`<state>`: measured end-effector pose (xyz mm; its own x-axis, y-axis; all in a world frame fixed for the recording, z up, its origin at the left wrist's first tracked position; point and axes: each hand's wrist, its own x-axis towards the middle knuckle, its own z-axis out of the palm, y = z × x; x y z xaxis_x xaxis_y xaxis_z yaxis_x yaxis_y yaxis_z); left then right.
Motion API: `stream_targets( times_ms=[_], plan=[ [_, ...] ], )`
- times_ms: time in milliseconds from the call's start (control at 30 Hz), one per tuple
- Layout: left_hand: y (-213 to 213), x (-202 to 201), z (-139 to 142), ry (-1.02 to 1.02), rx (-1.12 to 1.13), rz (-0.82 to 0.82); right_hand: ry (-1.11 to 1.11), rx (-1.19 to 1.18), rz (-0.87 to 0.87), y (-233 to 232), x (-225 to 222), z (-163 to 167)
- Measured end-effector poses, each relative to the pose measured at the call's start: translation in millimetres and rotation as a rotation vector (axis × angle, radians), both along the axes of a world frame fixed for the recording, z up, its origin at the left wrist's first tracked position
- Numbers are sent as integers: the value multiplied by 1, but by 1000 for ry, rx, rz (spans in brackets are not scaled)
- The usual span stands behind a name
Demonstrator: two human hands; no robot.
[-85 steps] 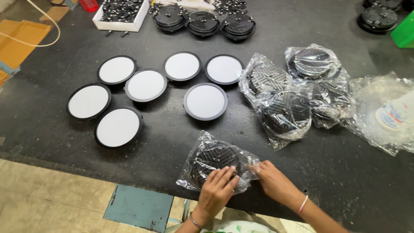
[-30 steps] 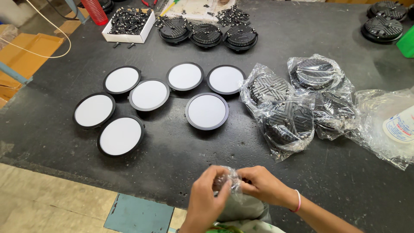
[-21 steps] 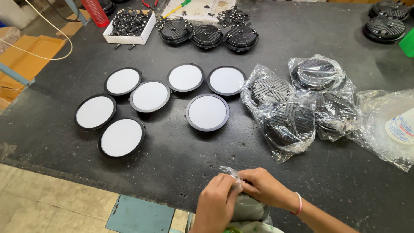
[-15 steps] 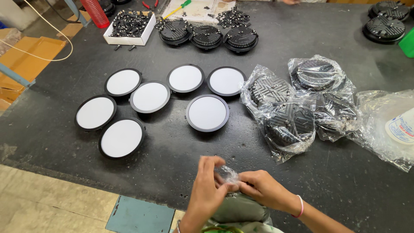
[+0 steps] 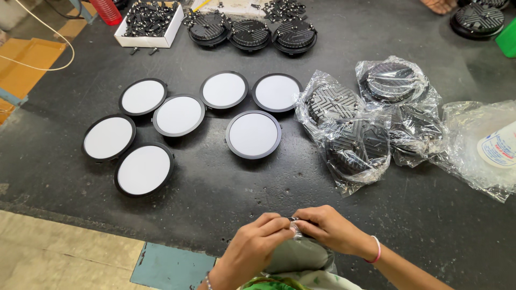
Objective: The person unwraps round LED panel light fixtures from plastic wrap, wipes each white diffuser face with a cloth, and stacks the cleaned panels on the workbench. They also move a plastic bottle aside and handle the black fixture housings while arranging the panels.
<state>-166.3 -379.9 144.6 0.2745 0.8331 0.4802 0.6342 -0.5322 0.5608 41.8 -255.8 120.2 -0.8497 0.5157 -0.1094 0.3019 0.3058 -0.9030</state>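
Both hands came closer since 0.5 s ago. Left hand (image 5: pixel 258 241) & right hand (image 5: pixel 328 228) pinch bag (image 5: pixel 298 252) top shut, at table (image 5: pixel 226 188) edge, below 7 white lamps (image 5: pixel 253 134).

Both hands, left (image 5: pixel 257 240) and right (image 5: pixel 329 228), meet with fingertips pinched together.

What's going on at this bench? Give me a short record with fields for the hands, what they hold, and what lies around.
Left hand: pinches the top of a clear plastic bag, at the near table edge
Right hand: pinches the same spot from the other side
Bag in hands: bunched, contents hidden
Round white-faced lamps: seven, face up on the dark table
Bagged black lamps: heaped to the right
Unbagged black lamps: three, far edge
White box of small black parts: far left
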Motion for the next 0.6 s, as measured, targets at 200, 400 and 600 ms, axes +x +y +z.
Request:
stream_targets(
  times_ms=[200,400,600],
  plan=[
    [-8,1,2,51,-23,45,-30,-41,34,2,0,8],
    [-3,4,-37,183,22,132,86,-49,109,4,6,23],
    [3,2,-66,125,-68,108,10,-49,-9,-7,13,15]
  ],
)
